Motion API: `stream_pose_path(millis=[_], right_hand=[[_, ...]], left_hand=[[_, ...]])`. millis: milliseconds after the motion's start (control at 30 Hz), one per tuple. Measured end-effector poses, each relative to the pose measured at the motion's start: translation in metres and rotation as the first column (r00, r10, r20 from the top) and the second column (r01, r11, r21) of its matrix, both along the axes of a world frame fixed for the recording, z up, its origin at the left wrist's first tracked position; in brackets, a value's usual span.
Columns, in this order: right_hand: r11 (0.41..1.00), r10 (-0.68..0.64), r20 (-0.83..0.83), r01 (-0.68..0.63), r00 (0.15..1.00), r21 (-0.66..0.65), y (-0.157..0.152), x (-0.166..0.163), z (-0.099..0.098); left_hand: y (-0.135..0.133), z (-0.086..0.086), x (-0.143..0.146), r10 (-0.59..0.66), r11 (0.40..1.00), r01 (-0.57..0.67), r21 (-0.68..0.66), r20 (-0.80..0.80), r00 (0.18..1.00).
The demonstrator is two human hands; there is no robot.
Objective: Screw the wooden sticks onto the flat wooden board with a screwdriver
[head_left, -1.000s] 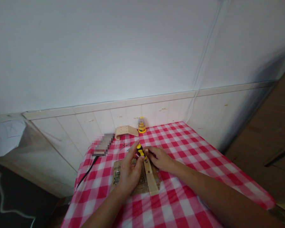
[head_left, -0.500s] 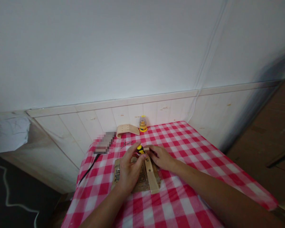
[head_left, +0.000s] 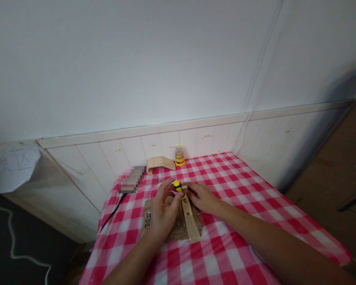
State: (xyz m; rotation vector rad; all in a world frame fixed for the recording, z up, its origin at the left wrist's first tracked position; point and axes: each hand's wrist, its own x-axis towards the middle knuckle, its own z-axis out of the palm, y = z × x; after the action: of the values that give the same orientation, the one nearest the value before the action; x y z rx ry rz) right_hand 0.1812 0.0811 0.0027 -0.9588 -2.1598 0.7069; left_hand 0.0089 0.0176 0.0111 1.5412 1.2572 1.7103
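My left hand (head_left: 165,208) pinches a yellow and black screwdriver (head_left: 177,186), its handle standing up near the far end of a pale wooden strip (head_left: 190,221). The screwdriver's tip is hidden by my fingers. Around the far end of that strip, my right hand (head_left: 202,198) is closed and grips it from the right. A dark hole or screw head shows midway along the wood. Beneath lies a brown printed packet (head_left: 175,233), flat on the checked cloth.
A red and white checked tablecloth (head_left: 225,253) covers the table against the wall. Towards the back stand a bent wooden piece (head_left: 160,161) with holes and a yellow-capped bit case (head_left: 179,156). Small metal pieces (head_left: 158,181) and a blurred-out flat object (head_left: 132,180) with a black strap lie left.
The screwdriver handle has tipped slightly, its yellow end now more upright and a little to the right. Both hands keep their places; the whole view has shifted slightly.
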Motion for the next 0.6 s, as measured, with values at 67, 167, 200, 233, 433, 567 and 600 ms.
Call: stream_pose_path(millis=[67,167,200,233,433,567,600], right_hand=[[1.000,0.001,-0.002,-0.001,1.000,0.004,0.0007,0.0001,-0.0008],[1.000,0.009,-0.008,-0.009,1.000,0.009,0.0019,0.0002,-0.0023],[1.000,0.012,-0.009,-0.012,1.000,0.009,0.0021,0.0002,-0.0027],[1.000,0.013,-0.008,-0.013,1.000,0.009,0.0023,0.0001,-0.0029],[1.000,0.018,-0.009,-0.018,1.000,0.008,0.0012,0.0001,-0.0014],[1.000,0.019,0.000,-0.019,1.000,0.005,0.0007,0.0003,0.0006],[1.000,0.017,0.001,-0.017,1.000,0.007,0.0008,0.0004,0.0010]], left_hand=[[0.0000,0.0004,0.0002,0.003,1.000,-0.003,0.015,-0.021,1.000],[0.0001,0.0016,0.0005,0.013,0.999,-0.011,0.041,-0.046,0.999],[-0.0001,0.0022,0.0005,0.015,0.999,-0.012,0.050,-0.059,0.998],[-0.0005,0.0028,0.0003,0.018,0.998,-0.013,0.059,-0.075,0.997],[-0.0051,0.0047,-0.0028,0.082,0.987,-0.045,0.154,-0.243,0.967],[-0.0066,0.0063,-0.0035,0.116,0.961,-0.021,0.274,-0.335,0.935],[-0.0066,0.0067,-0.0032,0.117,0.958,-0.015,0.286,-0.343,0.932]])
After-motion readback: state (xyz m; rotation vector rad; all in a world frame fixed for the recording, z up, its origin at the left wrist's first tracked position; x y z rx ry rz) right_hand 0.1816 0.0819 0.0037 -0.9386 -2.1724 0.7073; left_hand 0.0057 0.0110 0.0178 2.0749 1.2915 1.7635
